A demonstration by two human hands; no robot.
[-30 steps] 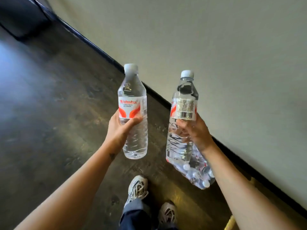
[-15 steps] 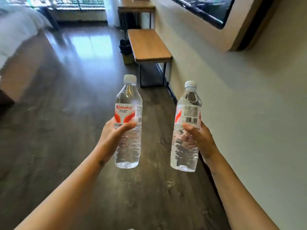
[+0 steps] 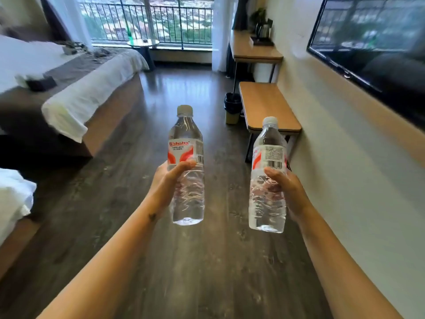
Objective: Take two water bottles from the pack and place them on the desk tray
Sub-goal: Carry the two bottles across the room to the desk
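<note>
Item: two sealed water bottles, clear thin plastic, full — likely weighty, walls soft and crushable, surface slick.
Left bottle point(image 3: 186, 166): upright in left hand point(image 3: 166, 185), fingers wrapped round it just below the label.
Right bottle point(image 3: 268, 178): upright in right hand point(image 3: 285, 192), fingers closed mid-body.
Hold point: ribbed waist, firm but not squeezing.
Destination: far table point(image 3: 255, 50) by the window — its tray is indistinct.

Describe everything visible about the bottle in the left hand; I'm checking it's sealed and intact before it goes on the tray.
The left bottle is clear, ribbed plastic, filled with water nearly to the neck, with a pale screw cap on. A white label with red-orange swooshes, red lettering and a barcode at its edge wraps the upper body. It is held upright in mid-air above the dark wood floor. The left hand grips its middle, thumb across the front just below the label. No dents or leaks show.
</note>
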